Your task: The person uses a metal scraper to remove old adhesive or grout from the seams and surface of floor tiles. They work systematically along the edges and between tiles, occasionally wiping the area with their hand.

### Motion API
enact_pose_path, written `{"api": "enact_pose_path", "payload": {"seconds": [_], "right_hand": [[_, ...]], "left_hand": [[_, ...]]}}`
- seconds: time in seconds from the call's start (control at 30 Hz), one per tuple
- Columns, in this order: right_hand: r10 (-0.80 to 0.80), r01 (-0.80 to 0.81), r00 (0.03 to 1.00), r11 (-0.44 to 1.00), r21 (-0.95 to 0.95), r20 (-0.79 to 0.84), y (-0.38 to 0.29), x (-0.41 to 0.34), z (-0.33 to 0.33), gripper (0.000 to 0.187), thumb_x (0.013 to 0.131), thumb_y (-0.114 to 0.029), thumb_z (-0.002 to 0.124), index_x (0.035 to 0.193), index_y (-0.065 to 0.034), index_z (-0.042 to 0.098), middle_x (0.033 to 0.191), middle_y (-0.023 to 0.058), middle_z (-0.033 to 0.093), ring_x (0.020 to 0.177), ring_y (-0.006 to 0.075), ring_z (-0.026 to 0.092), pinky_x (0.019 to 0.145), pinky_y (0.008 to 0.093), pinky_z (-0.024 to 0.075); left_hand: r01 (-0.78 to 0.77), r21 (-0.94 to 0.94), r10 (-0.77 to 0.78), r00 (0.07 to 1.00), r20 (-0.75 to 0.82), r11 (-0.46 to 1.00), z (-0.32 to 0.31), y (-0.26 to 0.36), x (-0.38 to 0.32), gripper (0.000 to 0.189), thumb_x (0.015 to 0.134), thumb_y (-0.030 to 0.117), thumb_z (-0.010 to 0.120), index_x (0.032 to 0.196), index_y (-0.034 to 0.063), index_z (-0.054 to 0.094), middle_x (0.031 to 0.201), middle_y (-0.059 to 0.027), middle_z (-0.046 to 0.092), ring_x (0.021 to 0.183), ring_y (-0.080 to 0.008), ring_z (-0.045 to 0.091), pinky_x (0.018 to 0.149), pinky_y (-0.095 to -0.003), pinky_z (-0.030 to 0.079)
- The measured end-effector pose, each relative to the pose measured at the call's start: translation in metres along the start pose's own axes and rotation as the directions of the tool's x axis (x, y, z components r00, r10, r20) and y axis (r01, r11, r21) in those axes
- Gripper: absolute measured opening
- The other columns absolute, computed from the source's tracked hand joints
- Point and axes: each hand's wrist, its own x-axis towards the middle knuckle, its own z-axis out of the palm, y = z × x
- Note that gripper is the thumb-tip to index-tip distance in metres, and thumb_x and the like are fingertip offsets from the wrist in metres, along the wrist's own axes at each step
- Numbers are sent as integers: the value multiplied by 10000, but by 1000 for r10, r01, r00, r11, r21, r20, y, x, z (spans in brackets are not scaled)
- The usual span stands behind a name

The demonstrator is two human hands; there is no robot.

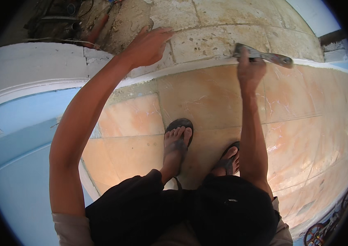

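Note:
My right hand [251,71] grips a putty knife [276,59], with its broad, stained blade towards the left and its handle pointing right. Motion blurs the hand slightly. Below the knife, a narrow white strip [189,65] runs along the border between two floors. My left hand [149,46] reaches out over the worn, pale stone-like tiles [223,18]; nothing shows in it, and its thumb stands apart from the fingers. Whether it touches the tiles I cannot tell. Nearer me lie glossy orange marbled tiles [204,95].
My feet, in black sandals [189,123], stand on the orange tiles. A white ledge [35,61] and light-blue wall [23,184] rise at left. Dark metal parts [60,20] and a reddish bar [98,29] lie at upper left. A spoked wheel [313,235] shows at lower right.

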Motion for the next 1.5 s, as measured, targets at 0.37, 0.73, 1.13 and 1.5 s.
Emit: {"api": "enact_pose_path", "payload": {"seconds": [0.37, 0.73, 1.13, 1.5], "right_hand": [[123, -148, 968, 983, 105, 217, -50, -56, 53, 524, 948, -362, 715, 702, 100, 695, 601, 250, 645, 551, 384, 673, 575, 485, 496], [-5, -54, 867, 993, 102, 499, -79, -90, 88, 470, 947, -308, 717, 727, 106, 685, 644, 297, 626, 628, 448, 674, 623, 493, 522], [-109, -25, 634, 987, 161, 766, -47, -157, 2, 448, 960, -325, 729, 754, 71, 705, 636, 229, 658, 572, 351, 672, 573, 444, 514], [213, -724, 591, 567, 394, 778, -21, -151, -88, 311, 1076, -280, 620, 941, -29, 745, 680, -23, 635, 574, 48, 544, 511, 252, 410]], "left_hand": [[166, -242, -120, 973, 196, 956, -11, -22, -9, 479, 1007, 163, 534, 1464, 23, 559, 1437, -247, 602, 1323, -408, 566, 1140, -468, 425], [295, -278, -180, 911, 372, 914, -24, -17, 17, 581, 1064, 403, 466, 1536, 69, 514, 1559, -210, 523, 1455, -389, 465, 1227, -439, 340], [203, -223, -157, 965, 208, 953, -26, 14, 8, 560, 1071, 439, 499, 1458, 40, 575, 1475, -210, 595, 1358, -387, 544, 1162, -456, 402], [567, -783, 194, 763, 616, 258, 24, 160, -46, 387, 1047, 337, 652, 1213, -13, 654, 1013, -96, 729, 826, -139, 694, 731, -302, 546]]}}
